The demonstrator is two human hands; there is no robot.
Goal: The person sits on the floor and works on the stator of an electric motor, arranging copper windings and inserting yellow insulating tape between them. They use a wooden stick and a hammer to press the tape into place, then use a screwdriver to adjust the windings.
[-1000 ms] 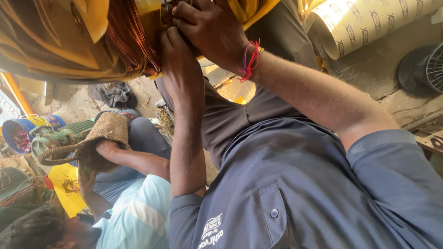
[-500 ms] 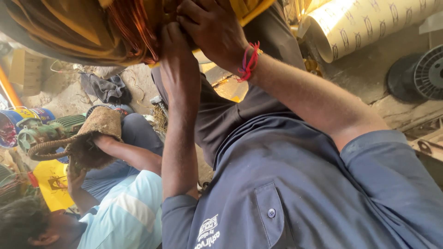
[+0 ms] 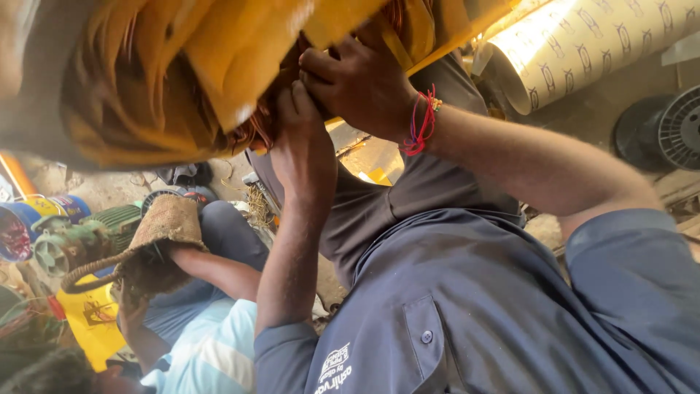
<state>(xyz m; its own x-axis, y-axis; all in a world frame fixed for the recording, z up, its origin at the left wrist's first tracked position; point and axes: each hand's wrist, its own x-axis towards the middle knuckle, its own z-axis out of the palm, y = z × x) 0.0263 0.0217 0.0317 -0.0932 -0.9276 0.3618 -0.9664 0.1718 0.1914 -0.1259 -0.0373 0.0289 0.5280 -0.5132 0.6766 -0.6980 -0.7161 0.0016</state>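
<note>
Your right hand is clenched on the copper winding, just above your left hand, which pinches the same strands. The winding sits inside the motor stator, close before your face, among yellow insulation strips. The wire looks stiff, springy and easily nicked; grip bundles, not single strands. Below, a co-worker's arm holds a rope-wrapped part.

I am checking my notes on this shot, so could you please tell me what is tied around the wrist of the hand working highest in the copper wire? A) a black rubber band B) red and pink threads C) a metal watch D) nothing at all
B: red and pink threads circle the wrist of the hand that presses into the copper wire, with no watch or band there.
</note>
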